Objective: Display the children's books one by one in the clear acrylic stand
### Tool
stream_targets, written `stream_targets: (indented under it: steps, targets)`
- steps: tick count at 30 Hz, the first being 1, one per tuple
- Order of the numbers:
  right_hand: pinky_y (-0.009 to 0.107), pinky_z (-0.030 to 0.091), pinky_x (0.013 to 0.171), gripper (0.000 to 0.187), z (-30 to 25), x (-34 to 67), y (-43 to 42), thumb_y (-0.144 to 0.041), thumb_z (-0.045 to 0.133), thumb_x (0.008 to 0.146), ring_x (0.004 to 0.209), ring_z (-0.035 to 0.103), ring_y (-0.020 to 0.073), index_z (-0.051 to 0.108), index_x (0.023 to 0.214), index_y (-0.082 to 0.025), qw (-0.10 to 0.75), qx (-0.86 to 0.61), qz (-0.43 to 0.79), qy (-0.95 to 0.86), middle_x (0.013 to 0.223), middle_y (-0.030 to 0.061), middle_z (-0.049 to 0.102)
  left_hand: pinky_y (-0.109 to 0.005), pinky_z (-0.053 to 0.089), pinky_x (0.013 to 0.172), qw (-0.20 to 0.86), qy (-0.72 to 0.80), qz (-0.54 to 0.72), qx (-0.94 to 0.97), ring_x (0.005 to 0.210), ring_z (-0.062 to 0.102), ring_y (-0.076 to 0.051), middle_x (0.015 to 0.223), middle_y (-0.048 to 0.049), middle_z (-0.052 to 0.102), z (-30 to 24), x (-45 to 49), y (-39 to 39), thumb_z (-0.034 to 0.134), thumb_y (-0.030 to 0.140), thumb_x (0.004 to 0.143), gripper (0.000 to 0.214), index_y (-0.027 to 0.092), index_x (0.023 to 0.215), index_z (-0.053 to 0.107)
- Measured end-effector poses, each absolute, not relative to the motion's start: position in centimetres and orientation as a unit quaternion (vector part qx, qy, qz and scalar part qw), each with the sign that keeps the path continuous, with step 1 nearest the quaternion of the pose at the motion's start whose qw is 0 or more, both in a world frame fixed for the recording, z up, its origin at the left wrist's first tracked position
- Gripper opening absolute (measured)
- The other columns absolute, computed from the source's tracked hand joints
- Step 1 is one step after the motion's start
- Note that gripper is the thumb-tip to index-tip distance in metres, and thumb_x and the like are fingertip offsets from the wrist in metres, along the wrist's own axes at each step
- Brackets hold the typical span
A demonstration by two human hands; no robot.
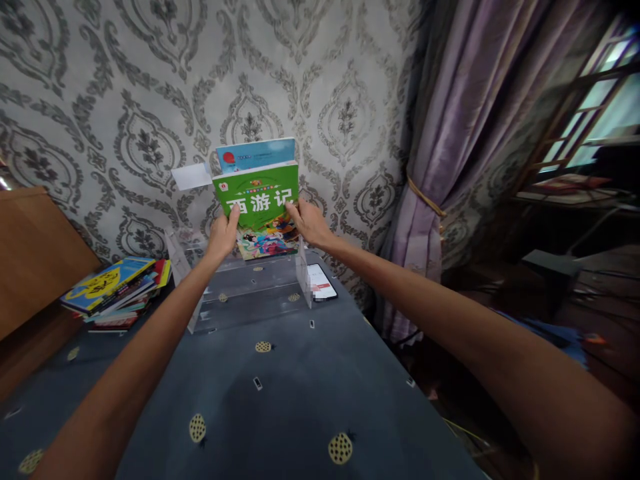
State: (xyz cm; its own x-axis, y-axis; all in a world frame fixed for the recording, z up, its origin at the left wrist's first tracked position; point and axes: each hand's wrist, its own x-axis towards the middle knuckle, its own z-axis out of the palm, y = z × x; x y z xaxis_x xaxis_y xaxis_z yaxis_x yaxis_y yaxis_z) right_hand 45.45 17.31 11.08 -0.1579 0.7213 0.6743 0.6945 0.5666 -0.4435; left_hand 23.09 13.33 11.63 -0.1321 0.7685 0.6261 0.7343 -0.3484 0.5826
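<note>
My left hand [223, 235] and my right hand [311, 223] grip a green book [263, 183] by its two sides, thumbs on the front cover. The cover carries large white Chinese characters and colourful drawn figures below them. Behind its top edge shows a blue book [267, 152]; whether my fingers also hold that one is hidden. Both books stand upright over a clear plastic rack [303, 275], whose side panels rise left and right of them. I cannot tell whether the green book's lower edge touches the rack.
A pile of books [117, 293] lies at the left beside a brown wooden board [40, 253]. A lit phone [321, 283] rests right of the rack on the dark patterned tablecloth [280, 413]. The wallpapered wall is close behind; a purple curtain [425, 173] hangs at the right.
</note>
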Motion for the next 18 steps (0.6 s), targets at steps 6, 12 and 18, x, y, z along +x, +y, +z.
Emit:
stream_targets:
  steps: [6, 12, 18]
  targets:
    - [0.036, 0.048, 0.082, 0.038, 8.1, 46.3, 16.8, -0.043, 0.034, 0.104, 0.100, 0.063, 0.0285, 0.061, 0.104, -0.017, 0.391, -0.539, -0.039, -0.745, 0.107, 0.0155, 0.067, -0.050, 0.051, 0.091, -0.106, 0.700, 0.314, 0.633, 0.110, 0.067, -0.040, 0.112, -0.0258, 0.070, 12.8, 24.3, 11.5, 0.029, 0.059, 0.099, 0.061, 0.010, 0.129, 0.049]
    - [0.040, 0.047, 0.090, 0.034, 7.0, 46.7, 18.2, -0.037, 0.041, 0.100, 0.102, 0.060, 0.0281, 0.057, 0.119, -0.015, 0.437, -0.468, -0.050, -0.766, 0.111, 0.0163, 0.066, -0.045, 0.051, 0.086, -0.096, 0.719, 0.305, 0.617, 0.107, 0.069, -0.039, 0.108, -0.0262, 0.072, 12.0, 25.2, 11.2, 0.032, 0.056, 0.099, 0.057, 0.010, 0.130, 0.042]
    - [0.044, 0.047, 0.092, 0.029, 7.4, 46.6, 19.8, -0.033, 0.042, 0.096, 0.100, 0.058, 0.0286, 0.060, 0.111, -0.015, 0.480, -0.431, -0.014, -0.764, 0.105, 0.0155, 0.064, -0.042, 0.051, 0.084, -0.087, 0.695, 0.324, 0.636, 0.105, 0.070, -0.037, 0.105, -0.0239, 0.073, 11.1, 24.7, 11.7, 0.032, 0.050, 0.100, 0.048, 0.012, 0.127, 0.043]
